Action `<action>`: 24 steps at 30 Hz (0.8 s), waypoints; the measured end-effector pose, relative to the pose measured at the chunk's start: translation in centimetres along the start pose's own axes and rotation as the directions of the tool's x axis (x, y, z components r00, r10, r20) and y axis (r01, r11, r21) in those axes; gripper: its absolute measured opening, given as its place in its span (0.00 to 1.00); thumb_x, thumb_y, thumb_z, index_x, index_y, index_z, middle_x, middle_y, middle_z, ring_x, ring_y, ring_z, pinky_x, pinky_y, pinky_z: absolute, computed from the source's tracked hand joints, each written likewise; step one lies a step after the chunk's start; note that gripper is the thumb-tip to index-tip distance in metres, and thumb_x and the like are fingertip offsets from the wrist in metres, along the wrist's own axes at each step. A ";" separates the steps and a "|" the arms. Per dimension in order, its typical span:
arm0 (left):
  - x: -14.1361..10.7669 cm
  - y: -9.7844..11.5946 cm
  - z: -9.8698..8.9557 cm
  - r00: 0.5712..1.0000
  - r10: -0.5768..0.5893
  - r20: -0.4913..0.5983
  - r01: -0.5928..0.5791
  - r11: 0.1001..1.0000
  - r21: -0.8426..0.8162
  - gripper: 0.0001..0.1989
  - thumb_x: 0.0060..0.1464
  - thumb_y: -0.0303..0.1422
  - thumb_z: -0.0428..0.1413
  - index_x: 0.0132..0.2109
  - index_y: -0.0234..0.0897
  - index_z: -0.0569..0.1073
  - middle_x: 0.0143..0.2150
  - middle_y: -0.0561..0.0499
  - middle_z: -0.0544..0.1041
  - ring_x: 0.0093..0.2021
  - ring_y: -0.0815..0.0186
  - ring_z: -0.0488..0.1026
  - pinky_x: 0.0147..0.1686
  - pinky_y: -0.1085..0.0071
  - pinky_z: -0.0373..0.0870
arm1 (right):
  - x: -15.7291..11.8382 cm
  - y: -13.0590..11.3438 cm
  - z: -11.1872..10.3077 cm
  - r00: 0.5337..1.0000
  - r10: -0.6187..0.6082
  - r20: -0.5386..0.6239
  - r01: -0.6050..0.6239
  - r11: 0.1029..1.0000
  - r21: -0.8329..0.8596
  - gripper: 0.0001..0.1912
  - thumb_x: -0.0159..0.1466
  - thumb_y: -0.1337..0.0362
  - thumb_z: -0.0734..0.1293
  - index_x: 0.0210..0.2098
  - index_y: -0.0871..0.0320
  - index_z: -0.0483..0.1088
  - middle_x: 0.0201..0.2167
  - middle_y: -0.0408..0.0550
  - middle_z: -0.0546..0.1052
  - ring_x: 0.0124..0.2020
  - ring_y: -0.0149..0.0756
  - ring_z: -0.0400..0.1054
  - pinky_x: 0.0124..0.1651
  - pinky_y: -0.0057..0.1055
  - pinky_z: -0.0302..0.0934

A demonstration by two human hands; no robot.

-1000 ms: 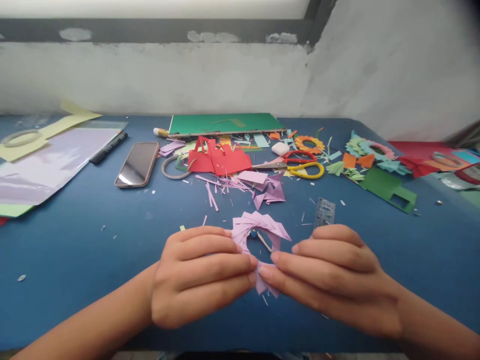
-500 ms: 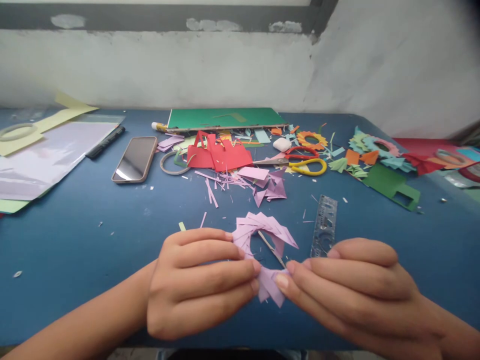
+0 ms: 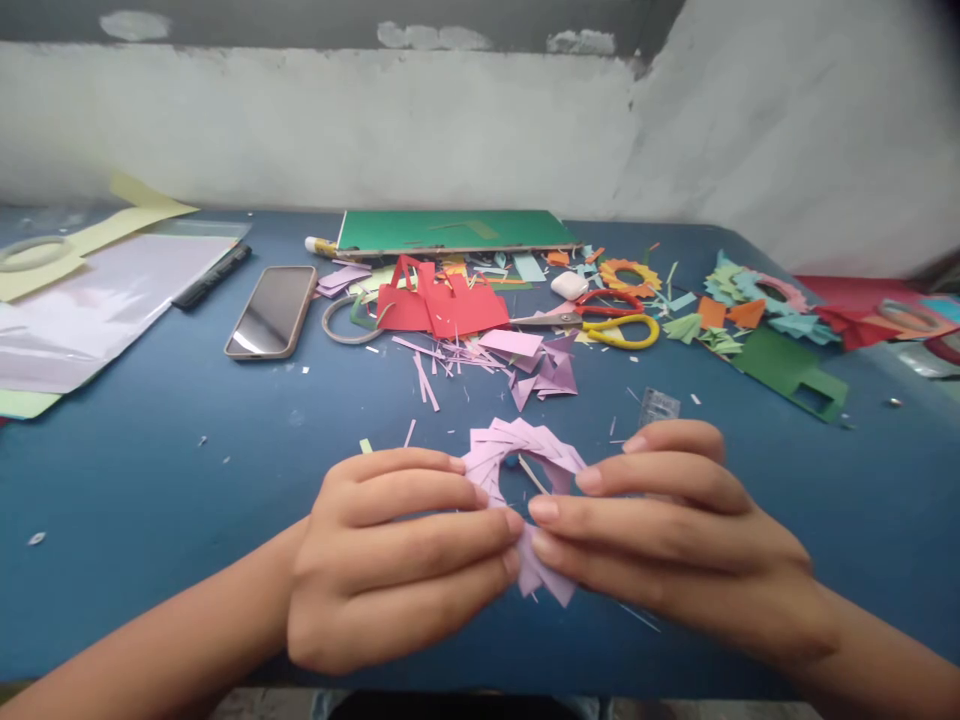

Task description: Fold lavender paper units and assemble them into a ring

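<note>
Soft light; pale reflection on the phone (image 3: 271, 312); top-right corner darkened.

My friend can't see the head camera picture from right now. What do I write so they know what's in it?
A person's left hand and right hand hold a ring of folded lilac paper at a blue table. Beyond lie lilac paper scraps, cut red paper and scissors with red and yellow handles, with a phone to the left.

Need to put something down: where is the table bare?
Mostly bare: the table between the phone and left hand, with a few flecks; also between the right hand and green paper. Crowded: beyond the purple ring, where scraps, red paper and scissors lie.
</note>
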State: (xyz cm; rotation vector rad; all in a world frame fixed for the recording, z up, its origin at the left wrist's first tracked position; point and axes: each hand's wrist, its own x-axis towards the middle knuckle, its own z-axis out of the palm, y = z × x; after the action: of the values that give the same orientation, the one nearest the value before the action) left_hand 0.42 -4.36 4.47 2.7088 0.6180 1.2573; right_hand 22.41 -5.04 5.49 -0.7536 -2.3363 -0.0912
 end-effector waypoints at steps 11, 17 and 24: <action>0.0 -0.1 -0.3 0.999 -0.032 -0.012 0.033 0.999 0.036 0.11 0.60 0.27 0.48 0.37 0.42 0.75 0.38 0.56 0.80 0.39 0.70 0.75 0.48 0.72 0.72 | -0.3 0.5 -0.2 0.997 -0.007 -0.077 0.010 0.999 0.036 0.09 0.66 0.68 0.60 0.38 0.50 0.71 0.36 0.37 0.79 0.40 0.28 0.68 0.48 0.34 0.57; -0.1 0.2 -0.5 0.997 -0.071 0.000 0.071 0.997 0.007 0.10 0.59 0.27 0.50 0.40 0.43 0.75 0.38 0.56 0.80 0.40 0.68 0.76 0.48 0.69 0.73 | -0.1 0.4 -0.7 0.999 -0.040 -0.013 0.040 0.999 0.016 0.10 0.66 0.69 0.60 0.38 0.51 0.71 0.33 0.36 0.79 0.37 0.26 0.69 0.46 0.31 0.58; 0.6 -1.0 -0.2 0.998 0.007 0.062 -0.006 1.000 -0.028 0.05 0.54 0.25 0.54 0.39 0.36 0.73 0.38 0.51 0.80 0.41 0.69 0.75 0.48 0.73 0.71 | -0.3 1.1 0.1 0.999 -0.039 -0.027 0.040 0.999 0.029 0.09 0.65 0.70 0.61 0.40 0.53 0.71 0.35 0.41 0.79 0.38 0.30 0.70 0.47 0.34 0.56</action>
State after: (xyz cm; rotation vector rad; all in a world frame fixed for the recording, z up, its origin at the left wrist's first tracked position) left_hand 0.28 -3.24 4.74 2.7177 0.5806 1.1687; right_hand 23.13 -4.20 5.12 -0.6881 -2.3225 -0.0838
